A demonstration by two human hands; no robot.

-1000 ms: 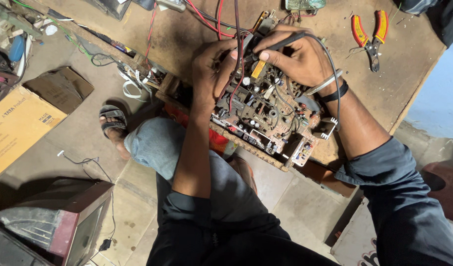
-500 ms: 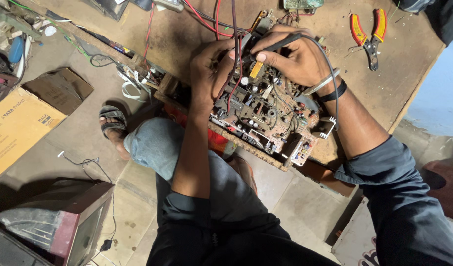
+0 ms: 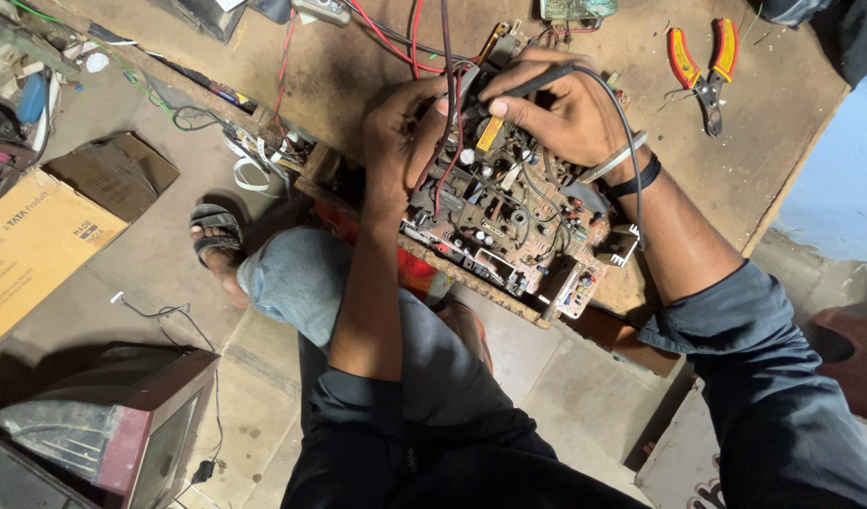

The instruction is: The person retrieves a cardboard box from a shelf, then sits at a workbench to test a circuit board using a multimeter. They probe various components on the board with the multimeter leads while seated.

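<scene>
A brown circuit board [image 3: 509, 221], crowded with small parts, lies at the near edge of a wooden workbench [image 3: 358, 57]. My right hand [image 3: 561, 118] pinches a black probe [image 3: 523, 88] at the board's far end; its black cable loops around my wrist. My left hand [image 3: 396, 132] is curled at the board's left end, fingers closed on a thin red lead [image 3: 443, 174] that comes down from the top with other red and black wires. Both probe tips are hidden among the parts.
Pliers with red and yellow handles [image 3: 702, 61] lie on the bench at the right. A cardboard box [image 3: 28, 254] and an old television set [image 3: 113, 429] stand on the floor at the left. My sandalled foot [image 3: 216, 240] rests below the bench.
Both hands stay on the board's far end; only slight shifts of the fingers and probes.
</scene>
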